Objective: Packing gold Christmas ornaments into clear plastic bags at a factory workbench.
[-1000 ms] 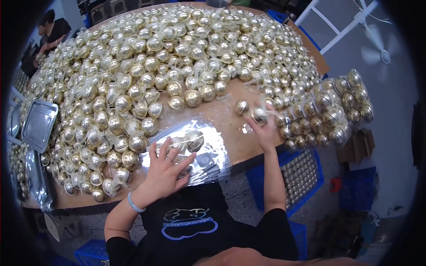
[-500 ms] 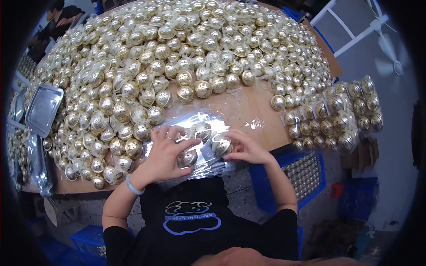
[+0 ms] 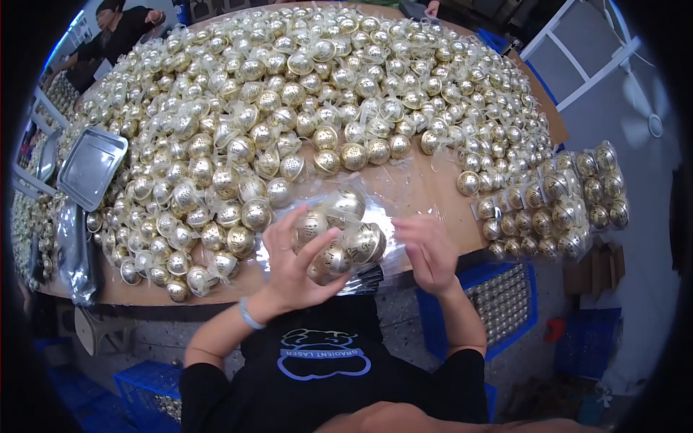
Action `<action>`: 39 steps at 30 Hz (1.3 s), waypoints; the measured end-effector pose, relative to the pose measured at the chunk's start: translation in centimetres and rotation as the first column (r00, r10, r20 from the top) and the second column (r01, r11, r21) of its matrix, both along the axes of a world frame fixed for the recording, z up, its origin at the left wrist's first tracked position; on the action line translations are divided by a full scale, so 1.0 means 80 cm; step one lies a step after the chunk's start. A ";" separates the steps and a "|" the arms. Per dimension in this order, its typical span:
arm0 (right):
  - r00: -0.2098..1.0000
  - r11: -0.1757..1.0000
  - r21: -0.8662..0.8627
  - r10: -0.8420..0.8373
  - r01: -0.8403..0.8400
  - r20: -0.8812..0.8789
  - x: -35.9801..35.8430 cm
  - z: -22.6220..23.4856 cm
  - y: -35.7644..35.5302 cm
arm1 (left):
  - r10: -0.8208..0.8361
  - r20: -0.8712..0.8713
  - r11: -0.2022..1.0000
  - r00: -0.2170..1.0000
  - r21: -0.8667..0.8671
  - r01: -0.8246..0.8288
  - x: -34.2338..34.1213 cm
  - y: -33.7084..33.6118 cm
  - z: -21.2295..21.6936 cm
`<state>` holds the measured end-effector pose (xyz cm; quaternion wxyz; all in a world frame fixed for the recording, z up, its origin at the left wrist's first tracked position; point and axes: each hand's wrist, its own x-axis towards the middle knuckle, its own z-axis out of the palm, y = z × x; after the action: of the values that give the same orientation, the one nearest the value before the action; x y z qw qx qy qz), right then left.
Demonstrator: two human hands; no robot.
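My left hand (image 3: 292, 260) grips a clear plastic bag of gold ball ornaments (image 3: 364, 242) at its left side, thumb over the near balls and fingers along the far side. Several patterned shiny balls show in this cluster. Just right of it is my right hand (image 3: 431, 251), open, its fingers stretched towards the balls and its thumb apart. I cannot tell whether its fingertips touch the plastic. Under the cluster, at the table's near edge, lie glossy clear plastic bags (image 3: 386, 211).
A broad heap of gold balls with pale sheer ribbons (image 3: 238, 115) covers much of the brown table (image 3: 444, 202). Bagged balls (image 3: 541, 209) sit at the right edge. A metal tray (image 3: 90, 169) rests at left. Blue crates (image 3: 530, 310) stand below; a person (image 3: 130, 29) is at far left.
The ball cluster now sits higher in my left hand, its balls bunched together. My right hand has let go of the ball it held and moved right. The view has shifted slightly.
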<state>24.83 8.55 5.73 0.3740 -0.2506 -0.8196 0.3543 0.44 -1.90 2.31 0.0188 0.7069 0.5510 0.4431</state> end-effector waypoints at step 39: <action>0.967 0.912 -0.322 0.244 -0.253 -0.069 -0.049 0.018 -0.029 | -0.540 0.271 0.813 0.797 0.411 0.412 -0.039 0.018 -0.020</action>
<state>20.88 6.23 7.18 0.2900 -0.1980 -0.7693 0.5338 -2.71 -0.48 0.69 0.1169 0.7185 0.2554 0.6363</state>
